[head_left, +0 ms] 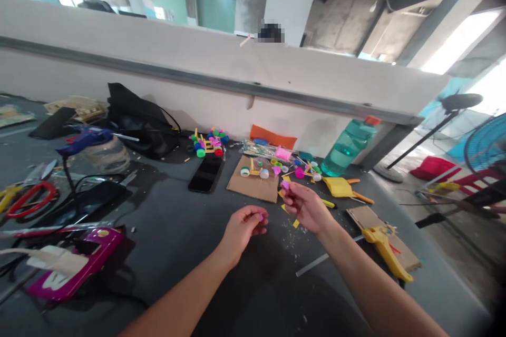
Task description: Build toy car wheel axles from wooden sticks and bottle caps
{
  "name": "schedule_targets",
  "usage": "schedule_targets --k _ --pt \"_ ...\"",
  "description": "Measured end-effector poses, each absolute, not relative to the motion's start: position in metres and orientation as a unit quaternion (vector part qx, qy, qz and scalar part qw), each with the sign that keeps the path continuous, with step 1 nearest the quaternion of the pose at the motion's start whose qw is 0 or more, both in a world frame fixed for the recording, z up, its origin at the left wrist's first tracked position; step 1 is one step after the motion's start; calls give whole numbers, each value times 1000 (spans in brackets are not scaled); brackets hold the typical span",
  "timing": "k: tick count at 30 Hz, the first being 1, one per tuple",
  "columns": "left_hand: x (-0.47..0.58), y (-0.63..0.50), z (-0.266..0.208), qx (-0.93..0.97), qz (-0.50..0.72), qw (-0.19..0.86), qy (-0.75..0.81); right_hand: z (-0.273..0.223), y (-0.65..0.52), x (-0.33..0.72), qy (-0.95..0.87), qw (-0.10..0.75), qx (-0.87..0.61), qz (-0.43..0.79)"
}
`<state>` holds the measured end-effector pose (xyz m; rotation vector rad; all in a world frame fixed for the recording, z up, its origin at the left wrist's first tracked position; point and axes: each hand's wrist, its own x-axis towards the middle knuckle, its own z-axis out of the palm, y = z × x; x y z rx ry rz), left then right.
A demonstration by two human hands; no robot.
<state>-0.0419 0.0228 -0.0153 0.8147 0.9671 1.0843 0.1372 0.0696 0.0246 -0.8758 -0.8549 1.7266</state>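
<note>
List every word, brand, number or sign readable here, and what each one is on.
No text can be read.
Purple power strip: small gold mark, too blurred to make out.
Blue glue gun: pale marks on its body, too small to tell whether they are lettering.

From view centre, the pink piece (260,216) at 6 o'clock is partly covered by the left hand (243,226) and too small to identify, the fan (487,148) at 3 o'clock is cropped by the right edge, and a person's head (271,33) at 12 o'clock is blurred.
</note>
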Motion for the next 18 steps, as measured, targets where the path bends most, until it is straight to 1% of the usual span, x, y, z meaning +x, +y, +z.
schedule_targets --k 4,11,18 --pt "-41 19 -12 362 479 666 443 20 97 139 -383 493 -436 648" --pt "-41 19 -12 340 485 673 444 24 132 142 -427 473 -492 593" --pt "-38 20 -15 339 475 679 446 17 175 146 -537 428 -581 437"
